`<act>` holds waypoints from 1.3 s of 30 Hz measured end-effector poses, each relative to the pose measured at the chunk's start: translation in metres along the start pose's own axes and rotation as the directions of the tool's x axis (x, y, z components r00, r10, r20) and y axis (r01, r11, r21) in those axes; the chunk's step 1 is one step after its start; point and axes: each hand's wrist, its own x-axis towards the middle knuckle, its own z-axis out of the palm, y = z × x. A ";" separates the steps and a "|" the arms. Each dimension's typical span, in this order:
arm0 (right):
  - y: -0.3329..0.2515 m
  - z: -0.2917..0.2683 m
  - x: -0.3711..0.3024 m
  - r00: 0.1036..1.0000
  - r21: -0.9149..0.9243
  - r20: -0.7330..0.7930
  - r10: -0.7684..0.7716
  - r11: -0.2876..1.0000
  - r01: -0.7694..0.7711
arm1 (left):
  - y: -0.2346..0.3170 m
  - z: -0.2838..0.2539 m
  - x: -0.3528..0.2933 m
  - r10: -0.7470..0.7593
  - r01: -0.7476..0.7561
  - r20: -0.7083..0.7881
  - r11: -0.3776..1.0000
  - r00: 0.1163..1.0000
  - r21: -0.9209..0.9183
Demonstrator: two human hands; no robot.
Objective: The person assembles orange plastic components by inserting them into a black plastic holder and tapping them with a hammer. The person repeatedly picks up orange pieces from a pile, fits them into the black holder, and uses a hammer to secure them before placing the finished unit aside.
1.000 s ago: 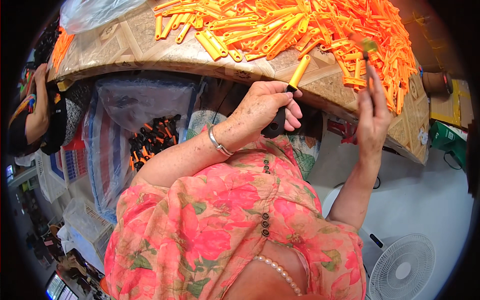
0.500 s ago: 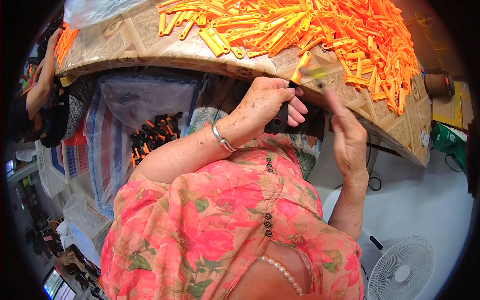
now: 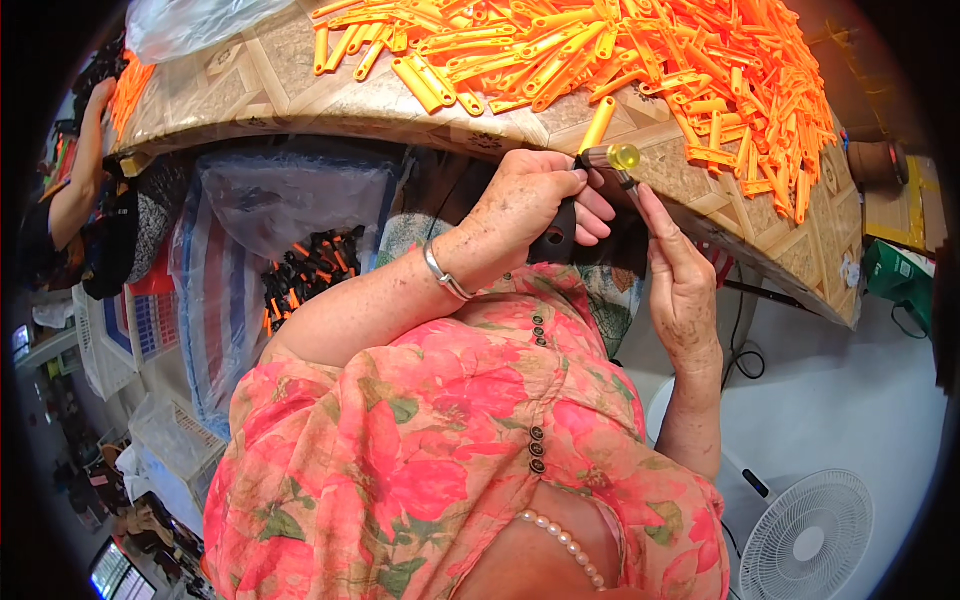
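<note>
My left hand (image 3: 530, 205), with a metal bangle at the wrist, is closed around a black handle part (image 3: 563, 228) just off the table's near edge. An orange plastic handle piece (image 3: 599, 122) sticks up out of the black part. In my right hand (image 3: 684, 290) is a small hammer (image 3: 612, 156) with a yellow translucent face and a metallic shaft. Its head lies across the lower end of the orange piece; whether they touch I cannot tell. The fingers wrapping the hammer's grip are partly hidden.
A big heap of orange handle pieces (image 3: 640, 60) covers the far side of the patterned table (image 3: 270, 75). Left below is a striped bag (image 3: 205, 300) holding several black-and-orange parts (image 3: 312, 270). A white fan (image 3: 808, 543) stands lower right. Another person's arm (image 3: 78, 190) shows far left.
The hammer has swung left and slightly down, its blurred head now sharp against the orange piece. My left hand and the black part have barely moved.
</note>
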 end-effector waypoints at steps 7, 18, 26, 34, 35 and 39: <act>0.007 0.002 -0.004 0.991 0.183 -0.128 -0.023 0.982 0.046 | 0.000 0.002 0.000 0.003 -0.003 -0.011 1.000 1.000 0.002; -0.006 0.002 0.007 0.995 0.074 -0.094 -0.016 0.997 0.023 | -0.004 -0.001 0.002 0.016 -0.016 0.003 1.000 1.000 -0.007; 0.004 -0.006 0.019 0.975 0.162 -0.221 0.037 0.987 -0.001 | -0.004 -0.004 0.001 0.004 -0.004 0.013 1.000 1.000 -0.002; 0.056 -0.055 0.062 0.851 -0.270 -0.525 -0.028 0.953 -0.135 | -0.001 -0.006 -0.014 0.099 -0.112 0.108 0.986 0.989 0.119; 0.066 -0.061 0.070 0.846 -0.370 -0.531 -0.052 0.912 -0.177 | 0.000 -0.006 -0.015 0.116 -0.129 0.113 0.985 0.987 0.116; 0.103 -0.080 0.097 0.831 -0.584 -0.512 -0.215 0.797 -0.153 | 0.000 -0.006 -0.011 0.195 -0.237 0.189 0.943 0.962 0.235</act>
